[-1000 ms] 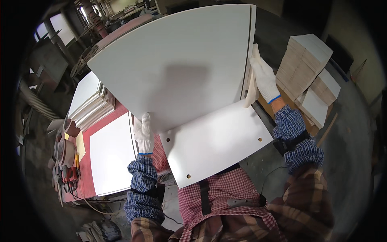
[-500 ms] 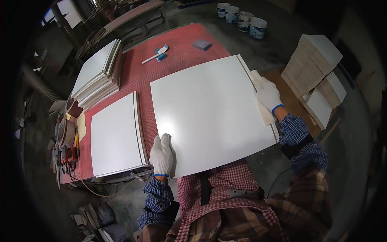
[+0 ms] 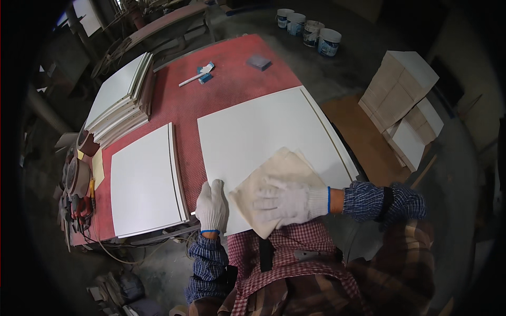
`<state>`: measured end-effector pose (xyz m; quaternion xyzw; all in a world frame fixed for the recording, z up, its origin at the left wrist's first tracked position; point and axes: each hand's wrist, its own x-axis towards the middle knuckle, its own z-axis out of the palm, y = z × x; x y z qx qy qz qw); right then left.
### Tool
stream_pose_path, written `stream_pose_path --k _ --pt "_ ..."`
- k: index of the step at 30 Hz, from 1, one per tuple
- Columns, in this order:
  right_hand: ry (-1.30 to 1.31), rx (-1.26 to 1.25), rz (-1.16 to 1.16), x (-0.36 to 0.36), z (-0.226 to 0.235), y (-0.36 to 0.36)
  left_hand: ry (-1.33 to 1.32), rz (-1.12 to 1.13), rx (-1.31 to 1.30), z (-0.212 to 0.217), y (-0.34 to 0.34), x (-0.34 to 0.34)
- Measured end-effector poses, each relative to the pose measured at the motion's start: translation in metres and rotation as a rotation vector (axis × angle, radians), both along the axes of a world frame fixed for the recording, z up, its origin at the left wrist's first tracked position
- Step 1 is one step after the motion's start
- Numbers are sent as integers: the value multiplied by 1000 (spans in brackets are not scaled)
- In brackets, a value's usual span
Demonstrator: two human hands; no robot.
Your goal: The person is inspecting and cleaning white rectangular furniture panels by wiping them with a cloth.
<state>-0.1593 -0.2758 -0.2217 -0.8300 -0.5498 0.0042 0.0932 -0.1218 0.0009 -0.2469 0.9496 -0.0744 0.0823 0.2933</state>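
Note:
A large white panel (image 3: 263,126) with a dark groove along its right side lies on the red-topped table (image 3: 226,52). My left hand (image 3: 212,205), in a white knit glove, is closed on the panel's near left edge, the thumb side on top. My right hand (image 3: 284,203), gloved too, lies flat with fingers spread on a cream cloth (image 3: 287,163). That cloth is spread over the panel's near part, one corner hanging past the near edge. Left of it lie a few similar white panels (image 3: 145,179), stacked, with a groove near their right edge.
A taller panel stack (image 3: 118,95) stands at the far left. Beyond the panel lie a white stick with blue-and-white wrapping (image 3: 204,72) and a small greyish block (image 3: 259,62). Tape rolls (image 3: 78,176) and tools sit at the left edge. Several buckets (image 3: 329,42) and stacked boards (image 3: 395,87) stand on the right.
My right hand has swept the cloth from the panel's right edge to its near middle, and the cloth now lies spread under the palm. The left hand keeps its hold. The view has shifted slightly.

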Motion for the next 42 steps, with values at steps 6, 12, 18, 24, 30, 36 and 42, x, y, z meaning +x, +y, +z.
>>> stream_pose_path --k 6,12,18,24,30,36,42 --pt "-134 -85 -339 96 -8 -38 184 -9 -291 2 5 3" --pt "-242 1 -884 219 -28 -99 331 83 -554 -1 6 5" --pt "-383 -10 -745 249 -27 20 390 121 -485 18 -1 3" --pt "-137 1 -366 201 -8 121 -102 -61 -229 -15 9 -2" --pt "-52 -15 -145 79 -16 114 407 498 -1428 -23 8 3" --pt "208 -165 -70 -3 24 35 595 -177 -1340 -45 51 17" --pt "-82 -233 -478 1 8 -14 494 1 -1145 -27 29 8"
